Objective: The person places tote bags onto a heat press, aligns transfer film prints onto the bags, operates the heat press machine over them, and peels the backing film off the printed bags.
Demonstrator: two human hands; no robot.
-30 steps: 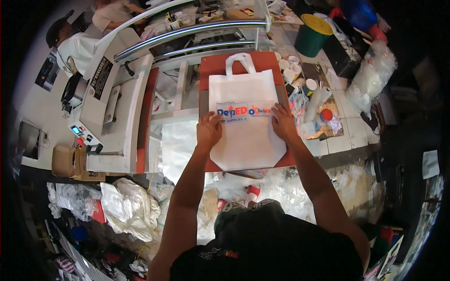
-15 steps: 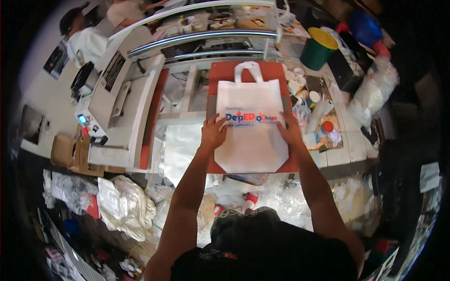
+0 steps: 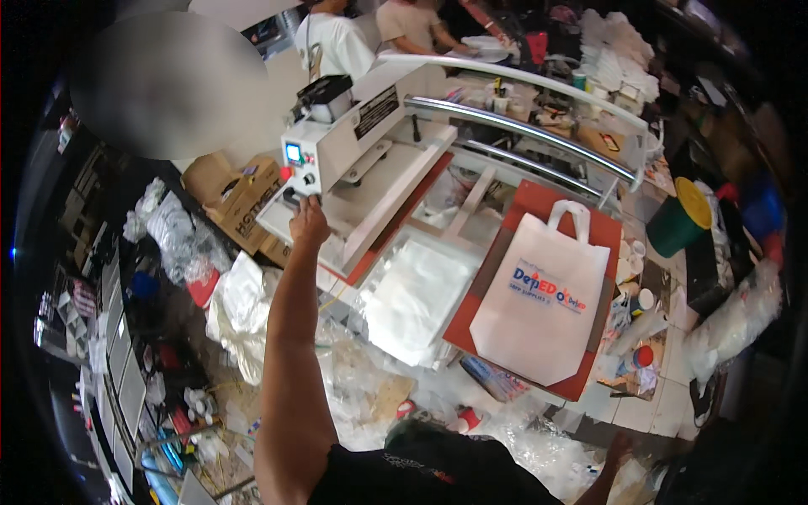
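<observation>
My left hand (image 3: 310, 222) reaches far out to the left, its fingers closed around the black handle (image 3: 291, 197) at the front of a white heat press (image 3: 353, 181). Below the handle's lit screen and red button, the press head sits over a red-edged platen. On the red-brown platen (image 3: 461, 330) to the right lies a white tote bag (image 3: 539, 324) with blue and red print, flat, its handles pointing away from me. My right hand (image 3: 620, 446) hangs low at the right, off the bag; its fingers are dim and blurred.
White bags in a stack (image 3: 412, 295) lie between the platens. Metal rails (image 3: 522, 135) run along the back. A green bin (image 3: 677, 223) and a red-capped bottle (image 3: 641, 358) stand at right. Cardboard boxes (image 3: 244, 198) sit at left. A co-worker in white (image 3: 337, 42) stands behind.
Both hands have left the tote bag. My left hand has moved left onto the press handle, while the right dropped low at the right. The view has turned left.
</observation>
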